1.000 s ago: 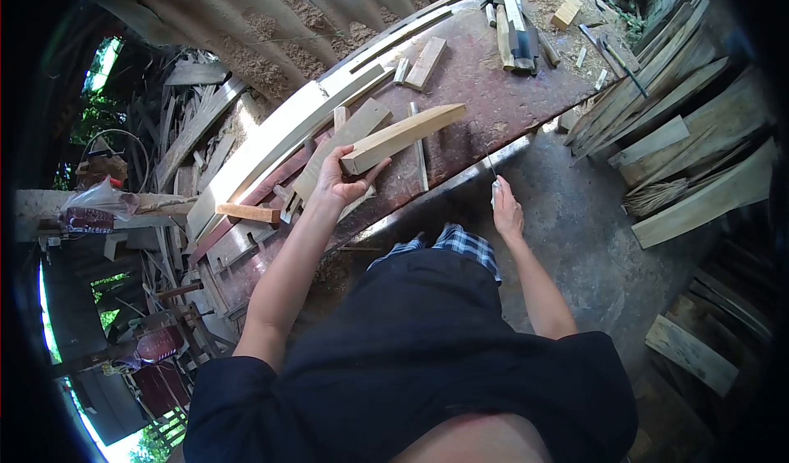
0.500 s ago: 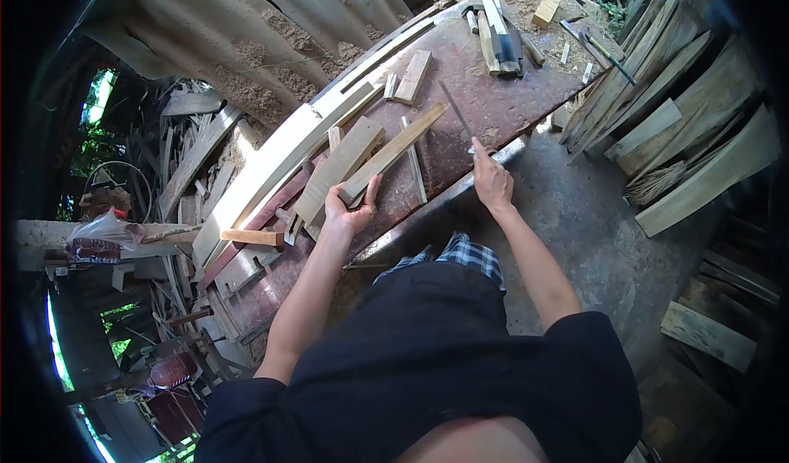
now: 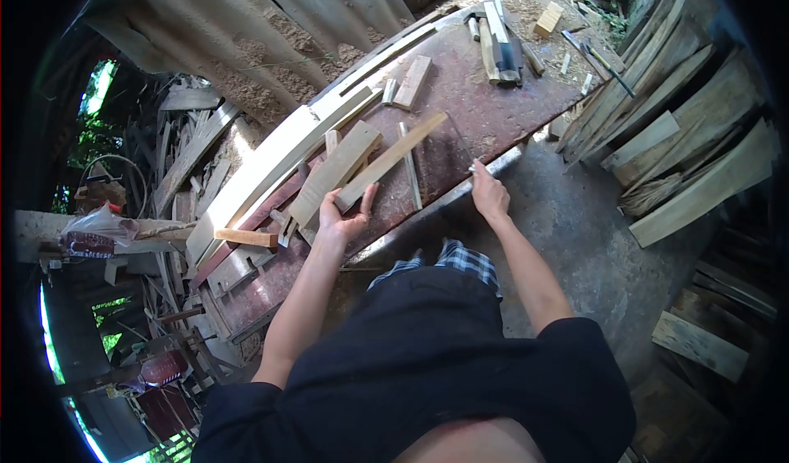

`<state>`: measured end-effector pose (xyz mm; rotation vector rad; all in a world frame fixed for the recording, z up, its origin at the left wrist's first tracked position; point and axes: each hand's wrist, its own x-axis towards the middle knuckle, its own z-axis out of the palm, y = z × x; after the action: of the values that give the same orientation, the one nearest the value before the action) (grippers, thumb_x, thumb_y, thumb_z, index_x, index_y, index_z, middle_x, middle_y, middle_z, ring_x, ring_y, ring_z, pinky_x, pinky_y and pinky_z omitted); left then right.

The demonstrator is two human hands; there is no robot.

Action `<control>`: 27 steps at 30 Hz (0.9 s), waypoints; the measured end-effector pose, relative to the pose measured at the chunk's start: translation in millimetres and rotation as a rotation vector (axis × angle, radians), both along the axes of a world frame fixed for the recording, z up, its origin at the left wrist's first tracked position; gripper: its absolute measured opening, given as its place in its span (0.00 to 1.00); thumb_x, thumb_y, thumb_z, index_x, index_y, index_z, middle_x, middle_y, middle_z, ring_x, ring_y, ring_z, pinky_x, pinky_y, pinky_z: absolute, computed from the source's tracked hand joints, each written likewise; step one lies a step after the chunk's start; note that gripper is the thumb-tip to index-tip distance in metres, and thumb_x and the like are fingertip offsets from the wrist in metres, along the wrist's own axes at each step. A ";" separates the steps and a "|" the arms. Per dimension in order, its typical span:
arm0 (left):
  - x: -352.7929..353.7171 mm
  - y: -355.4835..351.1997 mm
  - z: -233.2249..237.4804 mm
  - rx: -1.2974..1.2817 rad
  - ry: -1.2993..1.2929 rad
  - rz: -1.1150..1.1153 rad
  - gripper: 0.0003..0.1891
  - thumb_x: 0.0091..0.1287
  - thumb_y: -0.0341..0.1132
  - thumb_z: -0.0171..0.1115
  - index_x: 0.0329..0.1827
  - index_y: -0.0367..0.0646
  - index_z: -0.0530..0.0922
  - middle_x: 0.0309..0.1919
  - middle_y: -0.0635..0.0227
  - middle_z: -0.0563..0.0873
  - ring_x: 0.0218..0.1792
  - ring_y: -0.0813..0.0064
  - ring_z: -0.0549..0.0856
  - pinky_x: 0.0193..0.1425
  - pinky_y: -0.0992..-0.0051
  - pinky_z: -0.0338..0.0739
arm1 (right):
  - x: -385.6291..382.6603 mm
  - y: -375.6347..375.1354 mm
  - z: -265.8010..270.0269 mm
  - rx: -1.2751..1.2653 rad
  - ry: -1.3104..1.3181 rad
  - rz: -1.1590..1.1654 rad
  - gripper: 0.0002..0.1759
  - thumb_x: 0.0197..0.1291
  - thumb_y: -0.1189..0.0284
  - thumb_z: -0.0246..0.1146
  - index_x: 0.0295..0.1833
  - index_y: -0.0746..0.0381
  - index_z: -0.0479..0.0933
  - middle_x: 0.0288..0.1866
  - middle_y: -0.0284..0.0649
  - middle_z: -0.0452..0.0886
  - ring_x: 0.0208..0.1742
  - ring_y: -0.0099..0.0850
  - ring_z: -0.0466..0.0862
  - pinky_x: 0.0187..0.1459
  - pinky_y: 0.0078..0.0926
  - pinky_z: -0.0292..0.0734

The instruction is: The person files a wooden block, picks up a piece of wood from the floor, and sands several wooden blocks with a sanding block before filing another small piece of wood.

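My left hand grips the lower end of a slightly curved wooden strip, which points up and right over the bench. In my right hand is a long thin metal file, its dark blade slanting up to the strip's far end. The blade's tip overlaps that end in this view. A broader curved board lies just left of the strip, close to my left fingers. Right of the strip, a narrow wooden stick lies on the reddish bench.
Long pale planks line the bench's far edge. A hammer, a wood block and other tools lie at its upper end. Boards lean at the right above the concrete floor. A wooden bar lies at the left.
My right hand has drawn the file down towards me, its blade now lower along the strip's far end. The strip's far end has dipped slightly in my left hand.
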<state>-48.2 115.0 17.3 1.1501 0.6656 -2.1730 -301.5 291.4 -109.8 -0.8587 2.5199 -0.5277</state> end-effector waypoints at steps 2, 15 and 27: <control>-1.2 3.1 3.5 -0.204 -0.260 -0.163 0.29 0.65 0.35 0.59 0.67 0.30 0.65 0.63 0.44 0.74 0.60 0.43 0.79 0.62 0.47 0.82 | 3.7 8.3 9.2 -0.050 -0.042 0.050 0.24 0.73 0.56 0.49 0.72 0.40 0.67 0.45 0.55 0.86 0.46 0.58 0.85 0.49 0.56 0.79; -20.9 -13.6 72.9 -1.874 -0.874 -1.152 0.25 0.61 0.29 0.68 0.64 0.41 0.77 0.52 0.62 0.85 0.52 0.75 0.83 0.59 0.73 0.77 | -22.7 50.9 -31.3 -0.205 -0.008 -0.274 0.24 0.73 0.52 0.47 0.70 0.44 0.67 0.47 0.54 0.86 0.47 0.60 0.84 0.47 0.57 0.78; -13.0 -16.2 71.6 -2.498 -1.081 -1.487 0.30 0.45 0.16 0.63 0.52 0.55 0.87 0.57 0.75 0.85 0.65 0.66 0.76 0.73 0.60 0.64 | -7.0 4.1 50.6 -0.111 -0.142 0.325 0.23 0.72 0.54 0.51 0.70 0.39 0.72 0.41 0.51 0.86 0.46 0.54 0.85 0.47 0.52 0.80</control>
<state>-61.2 98.8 88.9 0.5383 -2.9272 -0.6322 -308.5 295.4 -59.3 -1.1999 2.1821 -0.5992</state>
